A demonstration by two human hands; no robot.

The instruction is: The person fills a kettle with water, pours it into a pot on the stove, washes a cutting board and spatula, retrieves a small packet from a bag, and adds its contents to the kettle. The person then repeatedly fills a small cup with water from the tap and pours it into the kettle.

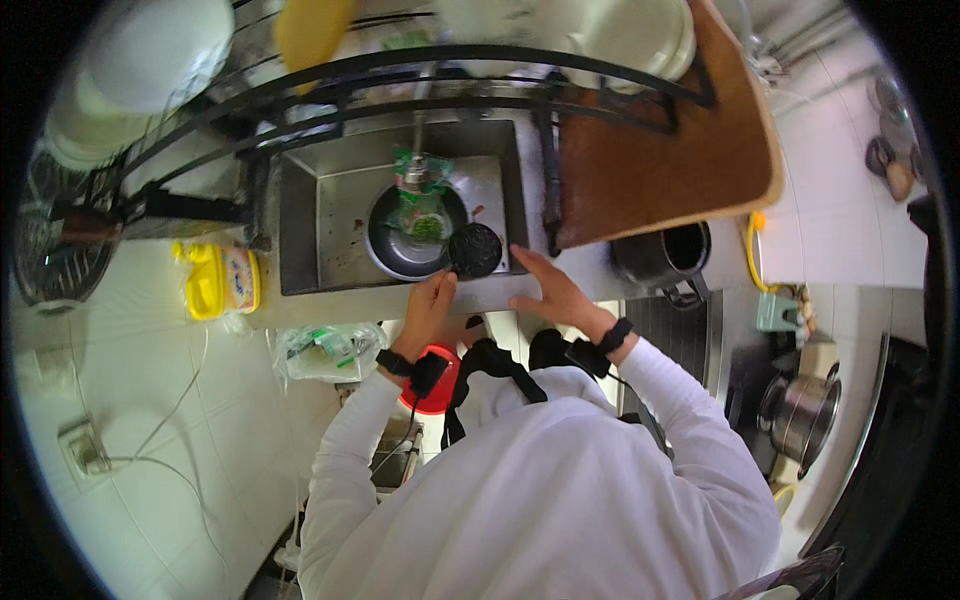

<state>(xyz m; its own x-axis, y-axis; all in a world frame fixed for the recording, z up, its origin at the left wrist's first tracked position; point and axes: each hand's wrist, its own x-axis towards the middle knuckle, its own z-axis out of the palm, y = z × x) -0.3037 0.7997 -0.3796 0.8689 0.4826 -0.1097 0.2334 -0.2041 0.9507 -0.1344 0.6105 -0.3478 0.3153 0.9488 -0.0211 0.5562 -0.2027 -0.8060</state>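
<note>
A metal basin (382,236) sits in the stainless steel sink (341,202) under the faucet (415,174). Inside it are a green-printed plastic bag (424,202) and something small and green (427,227). A round black object (475,250), perhaps a drain strainer, is at the basin's right side. Near its lower left edge is my left hand (431,311), at the sink's front rim; whether the fingers grip it is not plain. My right hand (553,289) is to the right of the black object, fingers spread and holding nothing. Both wrists wear black straps.
Above the sink runs a black dish rack (450,52) with bowls (161,56). A wooden board (667,165) is at the right, over a dark pot (660,255). At the left stands a yellow bottle (206,281). Below the counter are a plastic bag (330,352) and a red bucket (435,390).
</note>
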